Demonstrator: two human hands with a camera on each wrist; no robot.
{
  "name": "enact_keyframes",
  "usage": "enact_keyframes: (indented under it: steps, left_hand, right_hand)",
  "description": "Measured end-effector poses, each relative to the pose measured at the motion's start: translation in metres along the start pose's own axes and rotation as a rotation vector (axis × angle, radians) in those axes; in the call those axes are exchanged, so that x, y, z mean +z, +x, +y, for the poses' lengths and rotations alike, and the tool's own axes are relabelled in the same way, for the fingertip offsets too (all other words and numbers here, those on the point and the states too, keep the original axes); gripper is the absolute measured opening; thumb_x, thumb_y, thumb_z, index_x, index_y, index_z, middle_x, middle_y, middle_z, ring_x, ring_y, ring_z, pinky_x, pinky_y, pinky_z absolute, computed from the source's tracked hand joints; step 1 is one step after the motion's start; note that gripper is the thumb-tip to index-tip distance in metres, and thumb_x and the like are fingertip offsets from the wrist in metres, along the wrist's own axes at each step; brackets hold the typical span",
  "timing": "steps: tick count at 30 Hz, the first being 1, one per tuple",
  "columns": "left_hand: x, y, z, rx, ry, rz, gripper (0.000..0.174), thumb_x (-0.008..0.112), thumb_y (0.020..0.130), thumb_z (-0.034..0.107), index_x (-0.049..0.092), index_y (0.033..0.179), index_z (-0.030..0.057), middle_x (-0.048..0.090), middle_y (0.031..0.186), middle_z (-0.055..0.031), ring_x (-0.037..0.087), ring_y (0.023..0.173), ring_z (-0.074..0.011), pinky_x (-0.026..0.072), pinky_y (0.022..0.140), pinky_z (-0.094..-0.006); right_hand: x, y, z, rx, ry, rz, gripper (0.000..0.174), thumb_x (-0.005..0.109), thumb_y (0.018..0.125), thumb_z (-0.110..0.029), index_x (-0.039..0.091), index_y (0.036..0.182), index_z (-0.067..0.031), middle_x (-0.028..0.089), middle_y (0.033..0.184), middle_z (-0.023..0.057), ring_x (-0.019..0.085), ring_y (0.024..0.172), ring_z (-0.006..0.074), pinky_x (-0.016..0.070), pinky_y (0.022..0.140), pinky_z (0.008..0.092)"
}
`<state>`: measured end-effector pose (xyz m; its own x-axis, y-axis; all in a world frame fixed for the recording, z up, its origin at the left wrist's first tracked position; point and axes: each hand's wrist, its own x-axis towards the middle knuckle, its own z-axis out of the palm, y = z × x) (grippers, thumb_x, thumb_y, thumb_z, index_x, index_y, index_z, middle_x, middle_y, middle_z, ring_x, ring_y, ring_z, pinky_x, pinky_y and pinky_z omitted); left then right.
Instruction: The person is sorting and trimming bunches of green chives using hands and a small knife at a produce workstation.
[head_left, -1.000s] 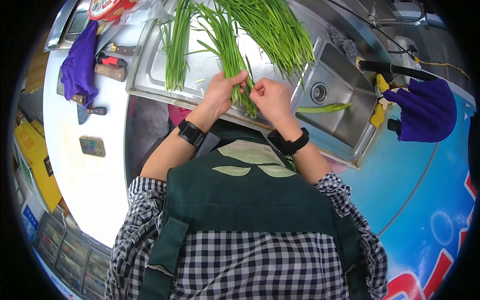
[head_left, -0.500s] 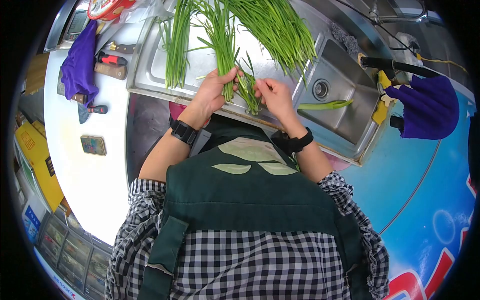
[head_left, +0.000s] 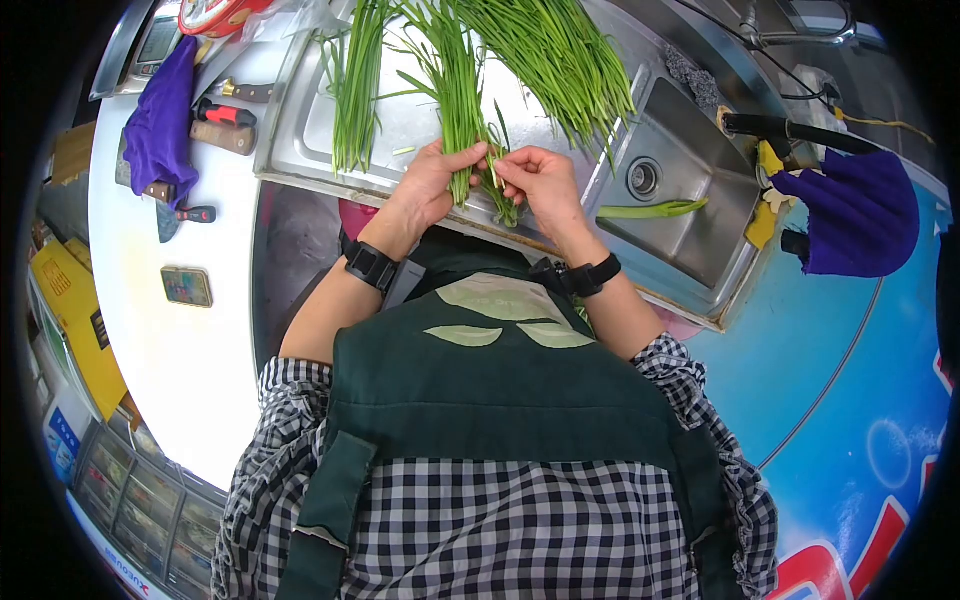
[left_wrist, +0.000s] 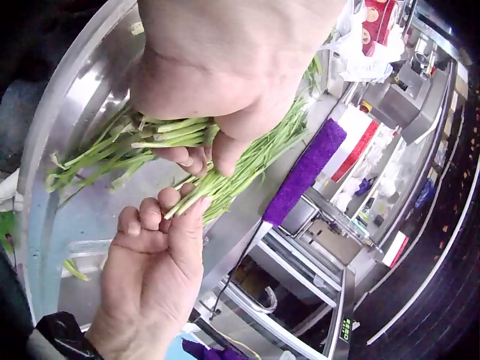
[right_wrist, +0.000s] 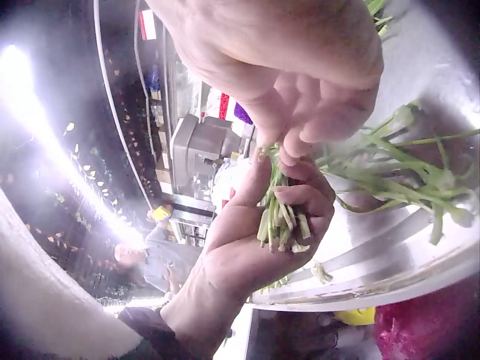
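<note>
The left hand [head_left: 426, 187] grips a bunch of long green stalks [head_left: 455, 100] close to their cut ends, over the front edge of the sink's drainboard. Beside it the right hand [head_left: 545, 190] pinches a thin stalk between thumb and fingertips. In the left wrist view the right hand [left_wrist: 154, 262] holds pale stalk ends at the bunch's edge. The right wrist view shows the cut ends [right_wrist: 279, 221] sticking out of the left hand [right_wrist: 247, 240]. Loose trimmings [right_wrist: 405, 176] lie on the metal below the hands.
A large pile of stalks [head_left: 560, 70] and a smaller bundle [head_left: 355, 100] lie on the drainboard [head_left: 400, 130]. To the right is a sink basin [head_left: 690, 170] with a green stalk [head_left: 655, 210]. Knives [head_left: 225, 138], purple cloths [head_left: 160, 125] and a phone [head_left: 187, 286] are on the left counter.
The right hand moved away from the bunch and has come back against its right side, where it now pinches a stalk. The left hand moved slightly left and keeps its grip.
</note>
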<state>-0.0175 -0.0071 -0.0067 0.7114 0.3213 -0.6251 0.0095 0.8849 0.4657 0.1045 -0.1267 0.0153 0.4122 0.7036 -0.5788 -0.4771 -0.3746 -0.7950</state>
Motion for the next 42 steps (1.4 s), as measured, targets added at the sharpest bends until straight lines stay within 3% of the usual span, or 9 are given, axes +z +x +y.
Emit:
enact_keyframes:
  steps: [14,17,24,29,32,36,39,41,42]
  left_hand:
    - [-0.004,0.002,0.002,0.078,0.008,0.165,0.017,0.068,0.082,0.004,0.058,0.096,0.006,0.064,0.085,-0.0034,0.057,0.076,-0.0108,0.0423,0.06,-0.024]
    - [-0.001,-0.001,0.008,0.106,-0.013,0.166,0.013,0.066,0.084,0.006,0.057,0.095,0.0051,0.063,0.088,-0.0049,0.053,0.067,-0.0113,0.044,0.057,-0.0227]
    - [0.002,-0.003,0.004,0.036,0.022,0.077,0.015,0.062,0.088,0.01,0.056,0.101,0.0044,0.06,0.087,-0.0042,0.057,0.077,-0.0118,0.0455,0.063,-0.0241]
    - [0.002,-0.004,0.0,-0.027,-0.052,0.075,0.018,0.057,0.092,0.013,0.055,0.106,0.0023,0.057,0.082,-0.0032,0.055,0.072,-0.0109,0.0472,0.062,-0.0238]
    - [-0.003,-0.005,0.0,-0.023,-0.058,0.027,0.016,0.056,0.092,0.013,0.055,0.104,0.0019,0.056,0.08,-0.0025,0.054,0.07,-0.0106,0.0476,0.062,-0.0238]
    - [-0.006,-0.003,0.002,-0.016,-0.041,0.007,0.015,0.058,0.091,0.011,0.055,0.102,0.0015,0.058,0.081,-0.0043,0.055,0.068,-0.0123,0.0489,0.063,-0.0249]
    - [-0.005,-0.002,0.001,-0.014,-0.031,0.036,0.017,0.058,0.091,0.012,0.056,0.104,0.001,0.059,0.082,-0.004,0.056,0.071,-0.0121,0.0496,0.065,-0.0254]
    - [0.002,-0.001,0.001,-0.015,-0.034,0.042,0.018,0.058,0.092,0.013,0.056,0.105,0.0009,0.059,0.083,-0.0036,0.056,0.072,-0.0116,0.0495,0.066,-0.0253]
    - [0.007,-0.002,0.004,-0.017,-0.044,0.043,0.018,0.058,0.092,0.013,0.056,0.105,0.0011,0.06,0.085,-0.0043,0.057,0.074,-0.012,0.0499,0.067,-0.0256]
  right_hand:
    - [-0.02,-0.012,0.017,-0.008,-0.201,-0.056,0.011,0.066,0.084,-0.01,0.062,0.079,-0.0009,0.06,0.065,0.0016,0.052,0.053,0.0065,0.0405,0.048,0.0217]
    - [-0.026,-0.014,0.016,-0.03,-0.537,-0.182,0.013,0.066,0.083,-0.014,0.065,0.08,-0.0009,0.062,0.062,0.0039,0.056,0.053,0.01,0.0425,0.05,0.0258]
    - [-0.019,0.011,-0.026,-0.335,-0.752,0.146,0.016,0.064,0.08,-0.018,0.068,0.083,-0.0032,0.064,0.062,0.01,0.062,0.058,0.0227,0.0464,0.056,0.0342]
    - [-0.038,0.049,-0.045,-0.702,-1.279,0.533,0.012,0.062,0.078,-0.014,0.066,0.077,-0.0031,0.064,0.074,0.0143,0.063,0.071,0.0318,0.0491,0.064,0.0422]
    - [-0.042,0.066,-0.05,-0.51,-1.504,0.582,0.012,0.063,0.076,-0.014,0.066,0.079,-0.0034,0.063,0.078,0.0157,0.063,0.075,0.034,0.0492,0.066,0.0449]
    - [-0.046,0.067,-0.052,-0.466,-1.455,0.532,0.015,0.066,0.074,-0.014,0.066,0.084,-0.0032,0.064,0.077,0.0166,0.062,0.071,0.0355,0.0491,0.065,0.0444]
    - [-0.038,0.042,-0.054,-0.481,-1.105,0.375,0.018,0.07,0.075,-0.016,0.065,0.084,-0.0011,0.067,0.074,0.0133,0.062,0.061,0.026,0.0487,0.056,0.0362]
    - [-0.031,0.033,-0.048,-0.039,-0.352,0.049,0.014,0.068,0.082,-0.017,0.064,0.084,-0.0038,0.066,0.07,0.0052,0.055,0.054,0.0095,0.0421,0.048,0.0231]
    - [-0.027,0.027,-0.044,-0.036,-0.352,0.052,0.014,0.068,0.082,-0.017,0.064,0.084,-0.0038,0.066,0.07,0.0052,0.055,0.054,0.0095,0.0421,0.048,0.0231]
